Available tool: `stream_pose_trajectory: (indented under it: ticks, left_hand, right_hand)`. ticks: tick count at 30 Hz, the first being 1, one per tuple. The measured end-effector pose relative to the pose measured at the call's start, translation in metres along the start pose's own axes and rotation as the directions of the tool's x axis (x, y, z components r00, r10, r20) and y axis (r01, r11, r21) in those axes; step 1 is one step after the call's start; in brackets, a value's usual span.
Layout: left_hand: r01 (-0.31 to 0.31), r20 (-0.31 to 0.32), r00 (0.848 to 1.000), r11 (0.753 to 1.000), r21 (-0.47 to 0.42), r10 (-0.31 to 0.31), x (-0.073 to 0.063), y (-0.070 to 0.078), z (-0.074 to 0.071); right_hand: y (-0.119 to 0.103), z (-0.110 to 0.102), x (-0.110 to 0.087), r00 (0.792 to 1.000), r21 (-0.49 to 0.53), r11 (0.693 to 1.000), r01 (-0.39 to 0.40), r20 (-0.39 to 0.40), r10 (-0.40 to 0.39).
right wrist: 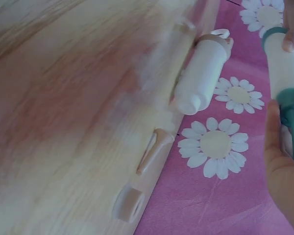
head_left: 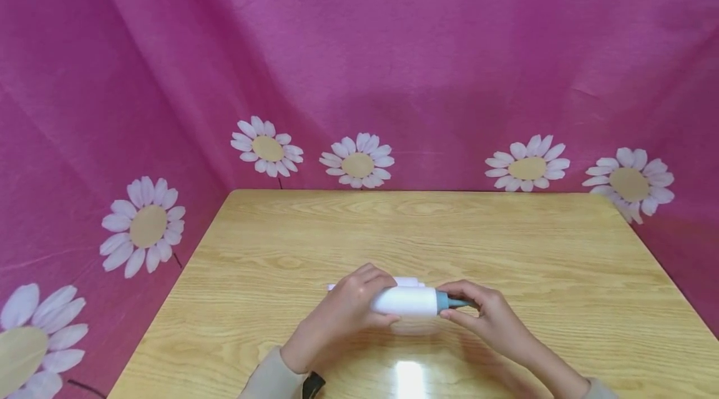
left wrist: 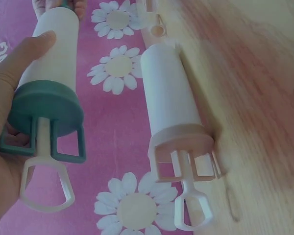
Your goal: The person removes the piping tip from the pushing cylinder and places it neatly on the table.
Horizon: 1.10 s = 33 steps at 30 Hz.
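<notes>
My left hand (head_left: 355, 300) grips the white barrel of an icing syringe (head_left: 405, 301) held level over the table. At its right end, my right hand (head_left: 487, 313) pinches the teal collar, from which a tapered teal nozzle (head_left: 459, 303) points right. The left wrist view shows the syringe's green end cap (left wrist: 46, 105) with two finger loops and a white plunger ring (left wrist: 48, 186). A second white icing syringe (left wrist: 169, 90), with a beige cap and white plunger ring, lies just beyond; my left hand partly hides it in the head view.
A beige nozzle (right wrist: 155, 149) and a short beige collar (right wrist: 129, 203) lie on the wooden table (head_left: 269, 230) in the right wrist view. Pink cloth (head_left: 421, 43) with daisies hangs behind and beside the table. Light glares off the near tabletop.
</notes>
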<state>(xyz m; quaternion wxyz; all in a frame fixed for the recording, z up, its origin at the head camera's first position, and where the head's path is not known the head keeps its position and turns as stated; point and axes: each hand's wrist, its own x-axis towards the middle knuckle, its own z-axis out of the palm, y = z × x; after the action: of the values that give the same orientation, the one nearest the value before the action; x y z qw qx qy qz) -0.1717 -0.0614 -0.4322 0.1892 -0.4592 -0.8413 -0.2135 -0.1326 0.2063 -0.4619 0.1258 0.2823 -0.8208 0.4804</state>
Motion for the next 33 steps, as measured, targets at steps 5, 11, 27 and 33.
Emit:
stream_pose_trajectory:
  ticks: [5,11,27,33]
  left_hand:
    - [0.033,0.023,0.999,0.999,-0.024,-0.033,0.002,0.0,0.001]
    - [0.068,0.036,0.997,0.998,-0.018,-0.067,0.002,0.0,-0.001]
    - [0.042,0.039,0.998,0.999,-0.015,-0.042,0.004,0.0,-0.004]
    - [0.062,0.057,0.997,0.998,-0.028,-0.061,0.004,-0.001,-0.005]
  right_hand:
    - [0.004,0.002,0.0,0.989,-0.077,0.988,0.13,-0.067,-0.135]
    - [0.002,-0.004,-0.002,0.999,-0.028,1.0,0.009,-0.041,-0.01]
    - [-0.002,-0.013,0.005,0.942,0.15,0.931,-0.332,0.104,0.319]
    - [0.005,-0.005,0.002,0.999,-0.009,0.999,-0.031,-0.037,0.03]
